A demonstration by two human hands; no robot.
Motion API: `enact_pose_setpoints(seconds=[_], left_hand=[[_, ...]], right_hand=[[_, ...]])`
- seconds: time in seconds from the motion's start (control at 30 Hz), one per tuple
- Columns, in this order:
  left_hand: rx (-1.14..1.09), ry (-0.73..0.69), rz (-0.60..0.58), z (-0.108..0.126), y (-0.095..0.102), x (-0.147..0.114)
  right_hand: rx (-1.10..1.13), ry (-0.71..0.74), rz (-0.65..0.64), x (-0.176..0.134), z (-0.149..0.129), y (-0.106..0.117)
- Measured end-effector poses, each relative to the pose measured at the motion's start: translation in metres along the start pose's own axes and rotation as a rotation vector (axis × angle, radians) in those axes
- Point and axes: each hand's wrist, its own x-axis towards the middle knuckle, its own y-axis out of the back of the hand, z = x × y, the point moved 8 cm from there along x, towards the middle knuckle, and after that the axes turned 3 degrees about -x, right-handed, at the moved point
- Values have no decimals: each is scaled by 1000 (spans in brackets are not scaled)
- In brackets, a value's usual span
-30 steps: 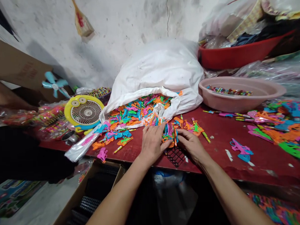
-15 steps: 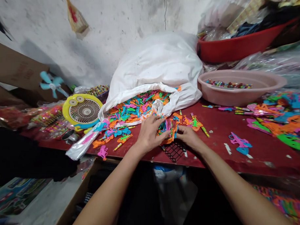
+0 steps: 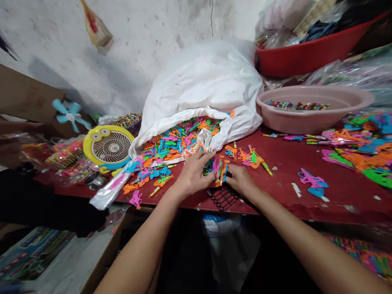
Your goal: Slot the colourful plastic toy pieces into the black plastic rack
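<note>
A bunch of flat plastic toy pieces (image 3: 218,167), in pink, orange, blue and green, stands on edge between my hands near the table's front edge. My left hand (image 3: 196,173) curls round its left side, thumb in front and fingers behind. From the right, my right hand (image 3: 241,180) presses its bent fingers against the orange and blue pieces at that end; its fingertips are partly hidden. A black plastic grid (image 3: 224,199) lies just below the bunch. Behind my hands, many similar pieces spill from the mouth of a white sack (image 3: 202,84).
A yellow fan (image 3: 113,146) stands left of the sack. At the right are a pink basin (image 3: 304,121) with small colourful items, a red basin (image 3: 311,55) and a heap of plastic pieces (image 3: 372,151). Loose pink and blue pieces (image 3: 313,182) lie on the red table (image 3: 275,204).
My right hand has shifted slightly left, closer to my left hand, and the bunch between them looks narrower. The view has moved a little.
</note>
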Motion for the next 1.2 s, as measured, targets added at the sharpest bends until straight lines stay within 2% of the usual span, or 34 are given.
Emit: enact_pose_setpoints(seconds=[0.1, 0.2, 0.3, 0.43, 0.53, 0.7, 0.87, 1.0, 1.2], left_hand=[[9, -25, -27, 2, -1, -1], [40, -15, -46, 5, -4, 1], [137, 49, 4, 9, -6, 5], [230, 145, 81, 8, -7, 7], [210, 137, 61, 4, -10, 6], [188, 128, 19, 0, -8, 3], [211, 113, 27, 3, -9, 3], [236, 108, 18, 5, -12, 4], [238, 113, -38, -1, -9, -1]], right_hand=[[-67, -34, -33, 3, -2, -2], [-282, -91, -57, 4, -6, -5], [-404, -115, -45, 1, -13, -7], [-402, -91, -19, -4, -14, -14], [-312, -39, -13, -5, -10, -18], [-221, -36, -64, 0, 3, -20], [-315, -46, -136, 6, 0, -22], [-416, -110, -179, 4, -4, -25], [-453, -113, -148, -6, -11, -28]])
